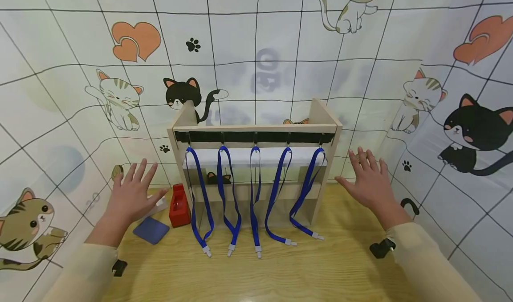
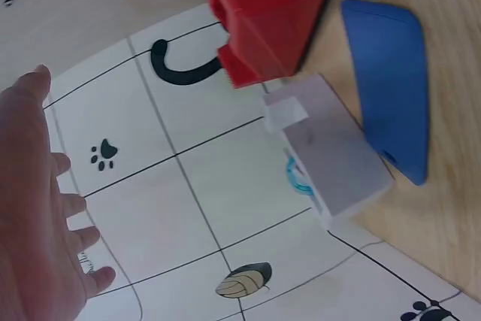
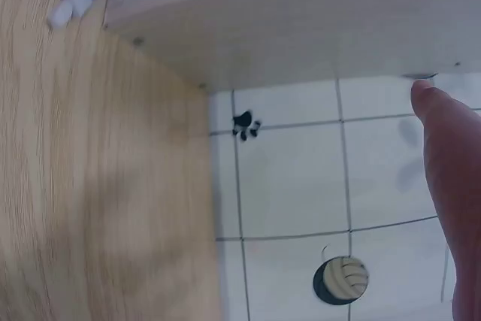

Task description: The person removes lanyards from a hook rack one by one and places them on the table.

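Wooden rack stands center frame in the head view, on the bench, back against the cat-print wall. 5 blue lanyards hang from hooks on a black strip under the rack's top rail; their white clip ends lie on the bench in front of the rack, below center.

Left hand hovers left of the rack, palm down, fingers spread and relaxed, grasping nothing, not touching the rack. Left wrist view shows this hand at lower left, fingers loose, above the printed wall cloth.

Right hand hovers right of the rack at about the same height, fingers spread, released, grasping nothing; near the rack's right side panel but apart from it. Right wrist view shows only 1 finger at the right edge, with the rack's side panel across the top and 1 lanyard clip at upper left.

Red box sits just beside the rack's lower left corner. Blue flat card lies on the bench left of it, lower left. White block lies between red box and card in the left wrist view, near the left hand.

Cream sleeves cover both forearms at the bottom corners.
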The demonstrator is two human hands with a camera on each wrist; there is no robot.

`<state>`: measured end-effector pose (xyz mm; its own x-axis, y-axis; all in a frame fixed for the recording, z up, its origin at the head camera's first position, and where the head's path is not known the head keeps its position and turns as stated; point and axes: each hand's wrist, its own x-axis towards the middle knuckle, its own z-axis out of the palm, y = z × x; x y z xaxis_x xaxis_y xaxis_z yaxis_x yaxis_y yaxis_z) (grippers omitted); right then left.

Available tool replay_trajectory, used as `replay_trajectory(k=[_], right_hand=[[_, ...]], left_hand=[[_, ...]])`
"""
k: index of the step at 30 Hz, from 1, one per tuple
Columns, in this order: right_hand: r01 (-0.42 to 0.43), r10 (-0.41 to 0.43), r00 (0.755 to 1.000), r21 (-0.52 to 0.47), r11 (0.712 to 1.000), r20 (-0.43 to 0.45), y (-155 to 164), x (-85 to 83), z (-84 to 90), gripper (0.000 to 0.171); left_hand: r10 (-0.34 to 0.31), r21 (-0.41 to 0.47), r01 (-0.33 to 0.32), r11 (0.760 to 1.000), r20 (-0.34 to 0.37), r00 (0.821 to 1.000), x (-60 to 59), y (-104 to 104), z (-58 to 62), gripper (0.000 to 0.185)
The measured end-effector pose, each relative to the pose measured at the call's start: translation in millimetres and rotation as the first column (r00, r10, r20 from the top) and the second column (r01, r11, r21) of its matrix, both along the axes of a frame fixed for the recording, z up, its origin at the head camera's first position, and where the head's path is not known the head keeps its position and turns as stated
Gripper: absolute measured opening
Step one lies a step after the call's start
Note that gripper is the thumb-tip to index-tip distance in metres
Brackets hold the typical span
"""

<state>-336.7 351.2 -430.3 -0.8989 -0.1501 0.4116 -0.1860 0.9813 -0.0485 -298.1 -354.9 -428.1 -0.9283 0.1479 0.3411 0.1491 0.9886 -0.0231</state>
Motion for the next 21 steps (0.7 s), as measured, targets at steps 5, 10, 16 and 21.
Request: replay_trajectory(k=[5,10,16,21], right_hand=[[-0.033,0.032,0.999,-0.039,0.999,-0.041,-9.7,17.0,5.6,0.099],[-0.075,0.066,0.992,-0.083,0.994,-0.104,-21.3,34.0,10.0,0.093],[-0.08,0.045,0.984,-0.2,0.977,-0.172,-37.5,56.6,10.9,0.09],[-0.12,0.046,0.972,-0.316,0.941,-0.232,-53.1,73.3,9.2,0.083]], left_hand=[[-0.056,0.064,0.06,0.996,-0.064,0.996,3.0,6.6,13.2,0.093],[-0.097,0.162,0.112,0.98,-0.101,0.99,2.8,14.8,28.1,0.09],[-0.14,0.274,0.18,0.945,-0.158,0.977,-1.5,25.7,43.9,0.091],[-0.171,0.348,0.232,0.908,-0.197,0.965,-4.2,32.9,57.2,0.091]])
